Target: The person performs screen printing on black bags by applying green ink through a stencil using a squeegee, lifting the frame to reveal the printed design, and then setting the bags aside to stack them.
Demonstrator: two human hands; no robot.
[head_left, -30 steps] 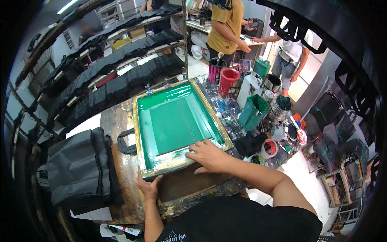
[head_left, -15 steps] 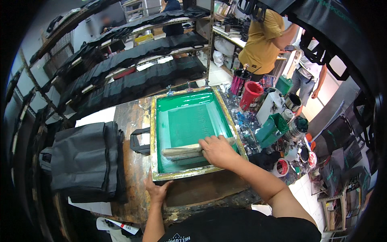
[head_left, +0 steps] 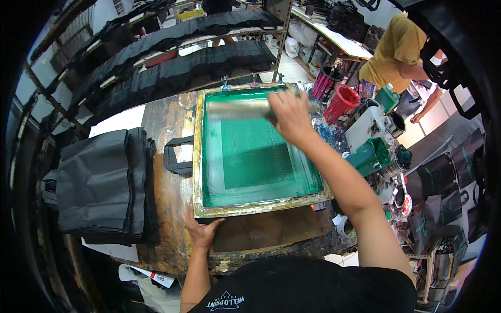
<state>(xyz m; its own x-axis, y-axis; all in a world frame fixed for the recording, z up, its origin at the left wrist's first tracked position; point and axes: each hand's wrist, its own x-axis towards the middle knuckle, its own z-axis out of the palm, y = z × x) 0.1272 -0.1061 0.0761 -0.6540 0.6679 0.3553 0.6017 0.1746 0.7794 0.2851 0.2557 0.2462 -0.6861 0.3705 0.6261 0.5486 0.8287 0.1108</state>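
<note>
A wooden-framed printing screen (head_left: 198,172) lies on the worn worktable, its mesh coated with green ink and a darker rectangle showing in the middle. Near the screen's far end, my right hand (head_left: 293,116) is closed on a squeegee (head_left: 235,108), which is blurred by motion and lies across the mesh. My left hand (head_left: 201,229) holds the frame's near left corner, thumb along the near edge and fingers along the left side. From under the frame's left side pokes the handle of a black bag (head_left: 169,159).
A stack of black bags (head_left: 94,182) sits at the left of the worktable (head_left: 167,208). Ink pots, including a red bucket (head_left: 342,103) and a green container (head_left: 369,156), crowd the right. Behind are racks of black bags (head_left: 193,68); a person in a yellow shirt (head_left: 394,55) stands far right.
My right hand has pushed the squeegee from the near part of the screen to its far end. The left hand stays at the corner. The view has shifted slightly.
</note>
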